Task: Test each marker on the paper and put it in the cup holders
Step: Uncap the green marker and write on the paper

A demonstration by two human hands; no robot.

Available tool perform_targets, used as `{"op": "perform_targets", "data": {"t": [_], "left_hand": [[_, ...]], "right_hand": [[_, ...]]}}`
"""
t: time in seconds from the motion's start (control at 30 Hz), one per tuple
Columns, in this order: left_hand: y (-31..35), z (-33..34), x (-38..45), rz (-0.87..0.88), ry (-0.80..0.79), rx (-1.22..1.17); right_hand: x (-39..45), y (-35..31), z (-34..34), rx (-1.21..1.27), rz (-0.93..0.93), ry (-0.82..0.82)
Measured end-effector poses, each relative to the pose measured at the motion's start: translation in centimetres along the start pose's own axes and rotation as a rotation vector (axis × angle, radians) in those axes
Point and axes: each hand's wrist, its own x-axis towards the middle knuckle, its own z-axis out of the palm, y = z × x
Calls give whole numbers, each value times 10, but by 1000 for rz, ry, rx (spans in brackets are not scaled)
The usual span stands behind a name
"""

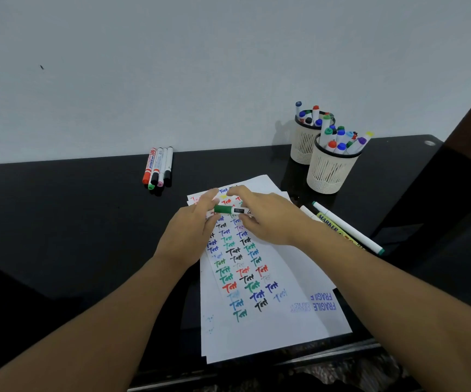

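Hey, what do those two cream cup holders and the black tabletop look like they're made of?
The two cream slotted cup holders look like moulded matte plastic: even vertical slots, a dark rim band. The black tabletop looks like polished glass or glossy laminate, since it mirrors the holders and the wall; the picture cannot settle which.

The hands hide the upper paper (274, 281) (its "FRAGILE" print (323, 302) runs partly under another sheet).
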Motion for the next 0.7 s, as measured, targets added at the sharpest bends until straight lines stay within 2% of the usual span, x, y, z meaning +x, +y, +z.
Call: {"op": "perform_targets", "data": {"t": [0.1,0.17,0.37,0.7], "left_hand": [[-3,2,3,-29,14,-55],[-8,6,6,-26,4,9],[-13,13,12,-22,-215,285],[-14,14,14,-52,-256,320]], "right_hand": [[-1,1,4,70,32,40],[0,4,6,72,65,68],[-4,16,10,44,153,63],[-5,17,15,73,191,119]]}}
